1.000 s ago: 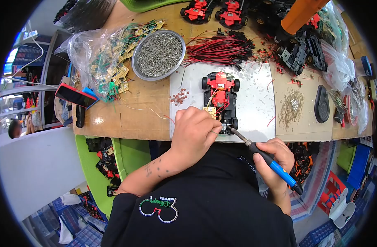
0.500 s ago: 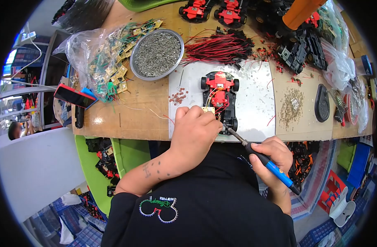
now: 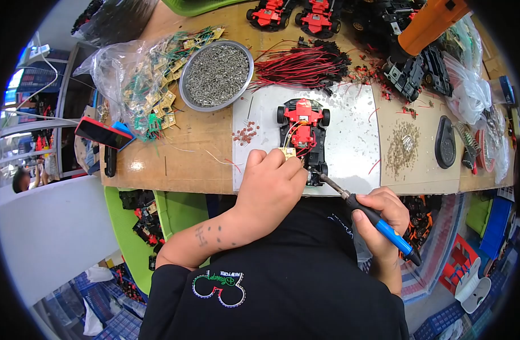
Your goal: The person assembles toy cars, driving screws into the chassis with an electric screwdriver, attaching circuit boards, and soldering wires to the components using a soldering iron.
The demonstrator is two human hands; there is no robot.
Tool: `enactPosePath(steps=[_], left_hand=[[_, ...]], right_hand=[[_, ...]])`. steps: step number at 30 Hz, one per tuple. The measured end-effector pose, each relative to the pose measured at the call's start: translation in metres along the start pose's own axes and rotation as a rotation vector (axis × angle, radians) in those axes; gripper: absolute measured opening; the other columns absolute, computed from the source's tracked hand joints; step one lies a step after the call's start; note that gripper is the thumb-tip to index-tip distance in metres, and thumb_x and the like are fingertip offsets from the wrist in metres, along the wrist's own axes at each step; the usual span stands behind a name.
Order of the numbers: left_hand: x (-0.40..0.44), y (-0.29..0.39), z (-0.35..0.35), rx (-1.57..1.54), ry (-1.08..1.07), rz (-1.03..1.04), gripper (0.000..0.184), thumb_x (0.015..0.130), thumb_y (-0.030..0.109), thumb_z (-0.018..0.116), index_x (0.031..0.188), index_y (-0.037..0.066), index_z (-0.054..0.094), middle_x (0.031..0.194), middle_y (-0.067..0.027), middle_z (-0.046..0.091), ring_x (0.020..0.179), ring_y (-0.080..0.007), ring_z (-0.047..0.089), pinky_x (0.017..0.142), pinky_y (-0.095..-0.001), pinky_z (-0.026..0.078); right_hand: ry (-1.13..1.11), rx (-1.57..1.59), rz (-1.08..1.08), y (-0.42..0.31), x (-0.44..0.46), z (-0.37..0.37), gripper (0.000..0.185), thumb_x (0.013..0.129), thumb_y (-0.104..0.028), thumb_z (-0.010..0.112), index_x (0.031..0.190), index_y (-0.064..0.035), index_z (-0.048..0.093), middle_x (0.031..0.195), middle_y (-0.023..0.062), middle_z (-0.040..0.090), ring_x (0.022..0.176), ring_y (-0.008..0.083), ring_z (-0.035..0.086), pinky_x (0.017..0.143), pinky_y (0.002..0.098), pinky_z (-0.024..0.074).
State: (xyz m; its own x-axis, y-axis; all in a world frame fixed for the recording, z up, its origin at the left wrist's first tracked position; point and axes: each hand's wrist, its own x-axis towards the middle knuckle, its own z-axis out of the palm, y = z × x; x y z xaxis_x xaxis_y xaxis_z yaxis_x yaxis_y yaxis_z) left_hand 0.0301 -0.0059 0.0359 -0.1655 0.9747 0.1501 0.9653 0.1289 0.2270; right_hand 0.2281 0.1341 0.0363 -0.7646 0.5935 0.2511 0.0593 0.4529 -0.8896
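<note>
Brown counter [image 3: 197, 164] spans the view, with a white sheet [image 3: 351, 147] lying at its near edge, and a green bin [image 3: 183, 218] stands below on the left. On the sheet sits a car [image 3: 303, 136] with red parts on a black base, directly before the person. The left hand [image 3: 271, 184] is at the car's near left corner, fingers bunched narrow; what they pinch is hidden, so I cannot tell. Just above its knuckles shows a small yellow board [image 3: 289, 152]. The right hand [image 3: 387, 209] is closed round a soldering iron [image 3: 391, 234], its tip at the car's near right wheel; whether it touches is unclear.

Left of the car lie brown discs [image 3: 246, 134]; beyond it, red and black wires [image 3: 297, 65]. A bowl [image 3: 213, 108] of metal bits [image 3: 217, 76] stands beside a heap of circuit boards [image 3: 166, 105], with a phone [image 3: 104, 133] farther left. At right are a black oval pad [image 3: 445, 141], a spring [image 3: 466, 137] and black chassis [image 3: 404, 79]. Two more red cars [image 3: 316, 20] rest at the top.
</note>
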Motion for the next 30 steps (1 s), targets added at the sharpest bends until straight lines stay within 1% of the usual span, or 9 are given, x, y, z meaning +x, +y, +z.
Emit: enactPosePath(steps=[2, 6, 8, 12, 15, 17, 20, 26, 30], left_hand=[[-0.001, 0.001, 0.000, -0.023, -0.039, 0.003, 0.017, 0.077, 0.012, 0.066, 0.094, 0.010, 0.069, 0.090, 0.0007, 0.061, 0.088, -0.0188, 0.055, 0.078, -0.0359, 0.039], [-0.006, 0.002, 0.001, -0.110, -0.012, 0.008, 0.021, 0.078, 0.008, 0.066, 0.098, 0.005, 0.068, 0.092, -0.0037, 0.061, 0.088, -0.0215, 0.057, 0.074, -0.0362, 0.043], [-0.010, -0.001, 0.006, -0.293, 0.156, 0.047, 0.024, 0.076, 0.004, 0.070, 0.100, 0.003, 0.067, 0.090, -0.0063, 0.061, 0.086, -0.0241, 0.059, 0.071, -0.0365, 0.046], [-0.021, -0.009, 0.013, -0.392, 0.191, 0.058, 0.027, 0.073, 0.002, 0.076, 0.098, 0.003, 0.067, 0.086, -0.0052, 0.062, 0.082, -0.0253, 0.060, 0.066, -0.0361, 0.046], [-0.022, -0.011, 0.017, -0.423, 0.236, 0.021, 0.026, 0.071, 0.004, 0.080, 0.095, 0.005, 0.068, 0.084, -0.0028, 0.062, 0.081, -0.0240, 0.059, 0.069, -0.0354, 0.044], [-0.021, -0.007, 0.015, -0.317, 0.278, -0.001, 0.021, 0.070, 0.006, 0.080, 0.088, 0.009, 0.069, 0.083, -0.0003, 0.062, 0.084, -0.0221, 0.058, 0.075, -0.0355, 0.041], [-0.021, -0.002, 0.022, -0.274, 0.332, -0.056, 0.020, 0.068, 0.008, 0.081, 0.083, 0.012, 0.069, 0.085, 0.0017, 0.063, 0.087, -0.0209, 0.057, 0.080, -0.0367, 0.038], [-0.021, 0.001, 0.025, -0.229, 0.362, -0.069, 0.019, 0.066, 0.007, 0.079, 0.081, 0.013, 0.067, 0.090, 0.0056, 0.068, 0.092, -0.0211, 0.057, 0.084, -0.0401, 0.036], [-0.022, 0.001, 0.028, -0.235, 0.365, -0.081, 0.019, 0.067, 0.008, 0.078, 0.081, 0.013, 0.067, 0.090, 0.0057, 0.068, 0.092, -0.0210, 0.058, 0.085, -0.0406, 0.035]], right_hand=[[-0.002, 0.001, -0.003, 0.001, 0.000, 0.000, 0.023, 0.069, -0.003, 0.078, 0.091, -0.0007, 0.072, 0.073, 0.0090, 0.067, 0.066, 0.0218, 0.062, 0.062, 0.0302, 0.0481], [0.001, -0.001, 0.009, 0.001, -0.004, -0.003, 0.024, 0.069, -0.003, 0.078, 0.092, -0.0007, 0.072, 0.074, 0.0093, 0.067, 0.066, 0.0220, 0.063, 0.062, 0.0303, 0.0483], [0.003, 0.006, 0.010, 0.001, -0.006, -0.003, 0.024, 0.069, -0.003, 0.078, 0.092, -0.0008, 0.072, 0.075, 0.0096, 0.067, 0.067, 0.0223, 0.063, 0.063, 0.0307, 0.0484], [-0.001, 0.008, 0.006, 0.001, -0.008, -0.003, 0.024, 0.070, -0.004, 0.077, 0.093, -0.0008, 0.071, 0.075, 0.0098, 0.068, 0.067, 0.0226, 0.063, 0.063, 0.0311, 0.0486], [-0.007, 0.003, 0.014, 0.000, -0.008, -0.002, 0.024, 0.070, -0.004, 0.077, 0.092, -0.0010, 0.072, 0.076, 0.0099, 0.068, 0.067, 0.0227, 0.063, 0.064, 0.0311, 0.0488], [-0.013, -0.004, 0.003, 0.001, -0.009, -0.001, 0.023, 0.069, -0.004, 0.078, 0.092, -0.0010, 0.072, 0.076, 0.0099, 0.068, 0.067, 0.0225, 0.063, 0.064, 0.0309, 0.0491], [-0.022, -0.001, 0.004, -0.001, -0.009, -0.001, 0.023, 0.068, -0.004, 0.078, 0.091, -0.0011, 0.072, 0.076, 0.0098, 0.069, 0.067, 0.0224, 0.063, 0.064, 0.0308, 0.0494], [-0.047, -0.002, 0.008, -0.002, -0.009, 0.000, 0.024, 0.067, -0.004, 0.078, 0.090, -0.0010, 0.071, 0.078, 0.0097, 0.070, 0.068, 0.0228, 0.064, 0.064, 0.0310, 0.0501], [-0.054, -0.006, 0.011, -0.002, -0.008, 0.001, 0.024, 0.067, -0.004, 0.078, 0.090, -0.0010, 0.071, 0.078, 0.0097, 0.070, 0.068, 0.0228, 0.064, 0.064, 0.0310, 0.0502]])
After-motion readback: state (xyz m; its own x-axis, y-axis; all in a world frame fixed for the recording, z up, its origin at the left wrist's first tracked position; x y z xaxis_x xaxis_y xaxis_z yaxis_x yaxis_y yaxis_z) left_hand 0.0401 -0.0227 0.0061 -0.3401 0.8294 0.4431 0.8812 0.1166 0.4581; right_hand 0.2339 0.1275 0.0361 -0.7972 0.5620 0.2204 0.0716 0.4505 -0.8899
